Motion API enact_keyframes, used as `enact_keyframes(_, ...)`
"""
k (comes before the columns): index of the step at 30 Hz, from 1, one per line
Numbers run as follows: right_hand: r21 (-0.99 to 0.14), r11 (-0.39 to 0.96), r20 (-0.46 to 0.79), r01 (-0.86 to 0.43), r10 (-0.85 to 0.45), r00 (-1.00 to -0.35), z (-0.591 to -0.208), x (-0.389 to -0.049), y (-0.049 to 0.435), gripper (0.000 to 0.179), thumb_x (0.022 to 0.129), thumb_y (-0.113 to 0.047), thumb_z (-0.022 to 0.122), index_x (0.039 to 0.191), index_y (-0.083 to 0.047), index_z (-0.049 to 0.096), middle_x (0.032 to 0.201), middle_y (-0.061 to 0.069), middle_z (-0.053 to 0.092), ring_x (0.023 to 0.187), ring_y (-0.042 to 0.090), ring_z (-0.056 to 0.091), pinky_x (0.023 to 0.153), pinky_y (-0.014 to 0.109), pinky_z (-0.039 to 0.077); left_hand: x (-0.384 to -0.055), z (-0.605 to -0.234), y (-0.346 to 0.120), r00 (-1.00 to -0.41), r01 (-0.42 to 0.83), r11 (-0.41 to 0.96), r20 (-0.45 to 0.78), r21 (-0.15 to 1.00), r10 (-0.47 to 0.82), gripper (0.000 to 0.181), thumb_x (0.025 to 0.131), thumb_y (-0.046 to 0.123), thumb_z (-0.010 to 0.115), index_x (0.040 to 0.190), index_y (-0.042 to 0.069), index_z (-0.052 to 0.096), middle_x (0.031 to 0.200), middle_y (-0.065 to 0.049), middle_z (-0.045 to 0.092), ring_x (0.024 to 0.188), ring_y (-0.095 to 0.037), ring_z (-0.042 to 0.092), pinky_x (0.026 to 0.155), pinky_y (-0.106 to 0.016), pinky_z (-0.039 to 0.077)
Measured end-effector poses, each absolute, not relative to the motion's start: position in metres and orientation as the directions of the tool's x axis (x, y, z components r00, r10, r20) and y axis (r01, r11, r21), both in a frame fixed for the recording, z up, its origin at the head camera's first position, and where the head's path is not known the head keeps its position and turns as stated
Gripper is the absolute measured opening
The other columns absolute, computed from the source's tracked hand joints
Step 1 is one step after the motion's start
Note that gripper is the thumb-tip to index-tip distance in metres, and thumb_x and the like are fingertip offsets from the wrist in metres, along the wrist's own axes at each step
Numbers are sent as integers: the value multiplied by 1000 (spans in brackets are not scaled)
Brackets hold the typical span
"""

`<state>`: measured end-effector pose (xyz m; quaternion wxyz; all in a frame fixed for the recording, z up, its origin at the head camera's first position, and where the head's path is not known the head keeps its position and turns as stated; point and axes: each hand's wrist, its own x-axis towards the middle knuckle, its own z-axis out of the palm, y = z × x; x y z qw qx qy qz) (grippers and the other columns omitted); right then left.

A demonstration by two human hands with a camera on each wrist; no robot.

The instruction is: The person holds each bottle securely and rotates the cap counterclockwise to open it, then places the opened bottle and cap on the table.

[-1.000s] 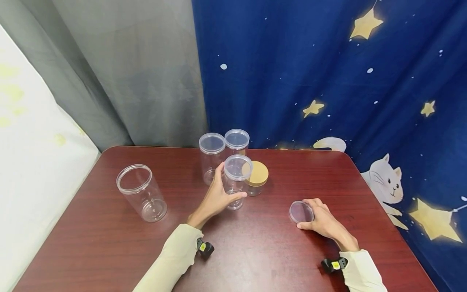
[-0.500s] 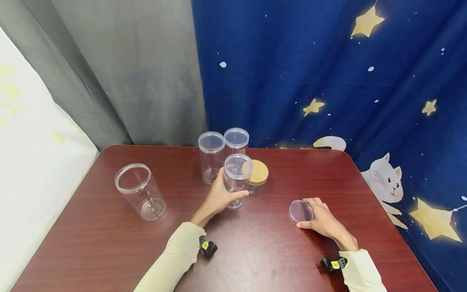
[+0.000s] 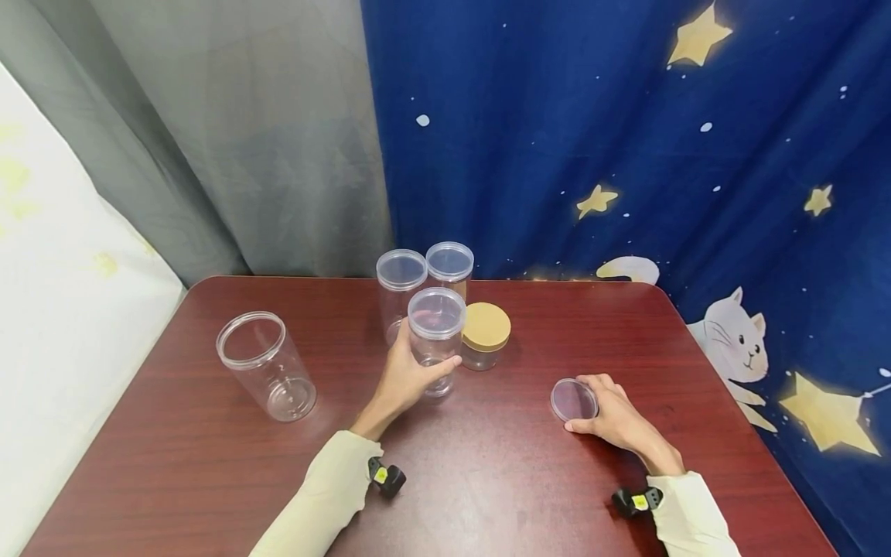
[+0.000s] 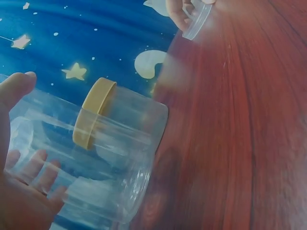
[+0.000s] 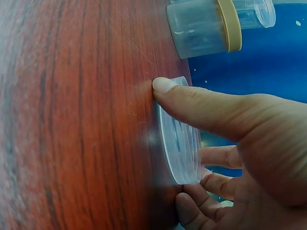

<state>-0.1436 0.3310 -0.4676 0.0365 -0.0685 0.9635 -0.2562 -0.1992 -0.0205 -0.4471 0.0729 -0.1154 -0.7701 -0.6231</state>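
My left hand grips a tall clear plastic jar with a clear lid on it, thumb in front and fingers behind. The jar is upright; whether its base touches the table I cannot tell. In the left wrist view the fingers show through its wall. My right hand holds a round clear jar lid by its edge, low at the table. In the right wrist view the thumb lies on one side of the lid and the fingers are on the other.
Two more clear lidded jars, one at the left and one at the right, stand behind the held jar. Beside it sits a short jar with a tan lid. A wide lidless clear jar stands at the left. Curtains hang behind the table.
My left hand has shifted slightly left with the jar, away from the tan-lidded jar. My right hand and the clear lid have stayed in place.
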Motion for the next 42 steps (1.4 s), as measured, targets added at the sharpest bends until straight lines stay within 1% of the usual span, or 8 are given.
enact_keyframes(7, -488, 863, -30, -131, -167, -986, -466, -143, 330, 81, 71, -28, 89, 133, 6, 49, 126, 27, 51, 109, 39, 46, 87, 53, 45, -193, -445, -38, -960, 281, 172, 279, 944, 35, 83, 72, 14, 88, 140, 14, 39, 126, -10, 58, 116, -26, 58, 105, -49, 43)
enact_keyframes(13, -488, 863, -40, -132, -173, -984, -466, -144, 329, 82, 71, -28, 88, 134, 7, 48, 127, 28, 50, 110, 40, 45, 88, 55, 45, -189, -444, -49, -960, 281, 139, 278, 950, 38, 82, 75, 13, 86, 140, 15, 38, 125, -11, 57, 111, -32, 62, 106, -52, 42)
enact_keyframes(15, -493, 860, -43, -134, -178, -983, -466, -144, 327, 84, 71, -28, 89, 134, 8, 47, 127, 29, 50, 111, 41, 45, 89, 56, 44, -188, -443, -52, -963, 268, 143, 266, 953, 35, 82, 75, 13, 86, 141, 15, 37, 125, -10, 56, 108, -30, 63, 106, -50, 42)
enact_keyframes(23, -511, 843, -47, -169, -223, -974, -462, -145, 330, 93, 70, -35, 89, 138, 10, 45, 130, 29, 49, 114, 42, 43, 91, 58, 42, -183, -442, -54, -968, 251, 153, 250, 956, 27, 86, 73, 6, 87, 143, 12, 36, 128, -15, 56, 117, -29, 57, 108, -48, 39)
enact_keyframes(28, -517, 819, 57, -249, -258, -964, -446, -148, 333, 81, 77, -32, 84, 139, 6, 47, 133, 25, 48, 117, 39, 44, 93, 60, 43, -182, -439, -50, -963, 268, 159, 263, 950, 56, 82, 73, 14, 88, 139, 17, 39, 126, -8, 58, 114, -22, 58, 105, -44, 42)
enact_keyframes(33, -507, 794, 204, -334, -266, -942, -425, -151, 317, 72, 83, -28, 81, 140, 0, 47, 138, 20, 48, 122, 36, 48, 95, 55, 45, -179, -439, -46, -962, 267, 189, 252, 945, 100, 82, 73, 18, 89, 139, 19, 40, 124, -6, 59, 115, -22, 57, 103, -50, 43)
enact_keyframes(37, -485, 778, 309, -400, -275, -910, -406, -154, 296, 69, 83, -25, 81, 140, -4, 48, 141, 16, 49, 127, 32, 49, 97, 53, 44, -177, -438, -43, -955, 281, 203, 253, 938, 154, 85, 72, 21, 89, 141, 19, 39, 126, -7, 60, 116, -22, 58, 104, -49, 43)
enact_keyframes(42, -484, 730, 359, -483, -337, -870, -384, -154, 269, 73, 81, -23, 82, 143, -8, 47, 146, 11, 46, 132, 28, 46, 101, 52, 44, -174, -434, -39, -952, 282, 207, 246, 937, 183, 86, 70, 22, 91, 140, 21, 41, 126, -5, 61, 115, -20, 58, 104, -45, 44)
